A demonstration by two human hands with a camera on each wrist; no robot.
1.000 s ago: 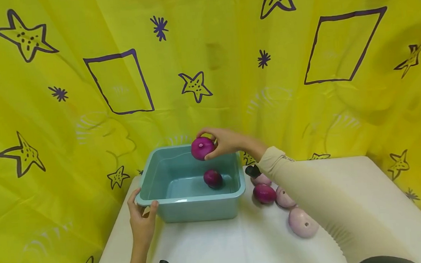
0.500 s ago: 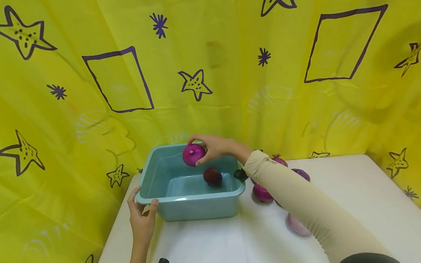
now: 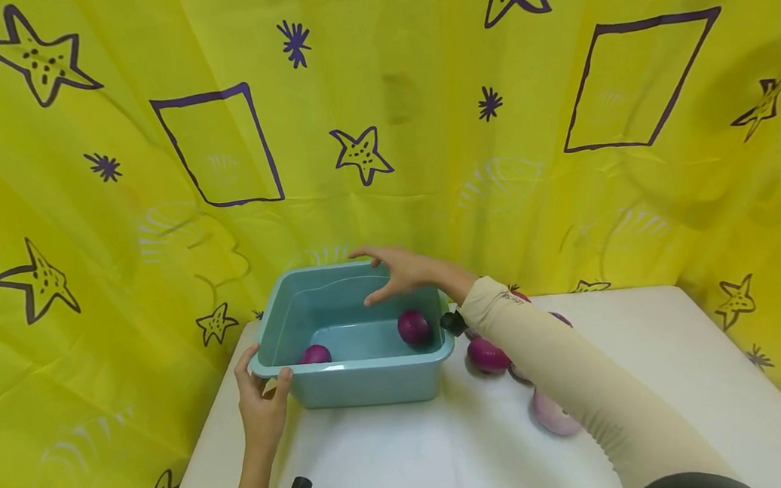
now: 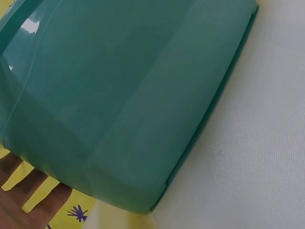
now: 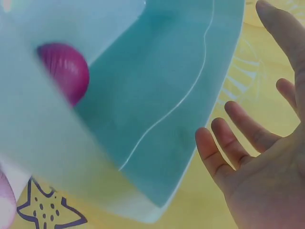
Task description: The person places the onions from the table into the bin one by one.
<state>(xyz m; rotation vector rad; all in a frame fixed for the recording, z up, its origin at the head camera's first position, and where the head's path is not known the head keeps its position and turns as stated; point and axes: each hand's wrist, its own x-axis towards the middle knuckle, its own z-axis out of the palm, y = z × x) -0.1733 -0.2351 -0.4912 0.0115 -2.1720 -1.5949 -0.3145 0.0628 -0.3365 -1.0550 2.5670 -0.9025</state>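
Firstly, far left: left hand (image 3: 263,415), grips the near left corner of the teal basin (image 3: 366,385), thumb at the front rim, fingers against the outer side; unchanged. Inside, left: magenta onion (image 3: 315,354), apparently just let go, now low by the front wall, underside hidden. Above: right hand (image 3: 402,270), holds nothing, thumb and fingers spread wide, half a second ago closed on an onion. Inside, right: darker onion (image 3: 413,327), shifted toward the right wall. Means, by judgement: one transfer complete, two onions in the basin, right hand free. Outside, right: oval magenta onion (image 3: 487,355) and pale pink onion (image 3: 555,412), on the white table (image 3: 676,345); others partly behind the sleeve (image 3: 554,353), count uncertain.
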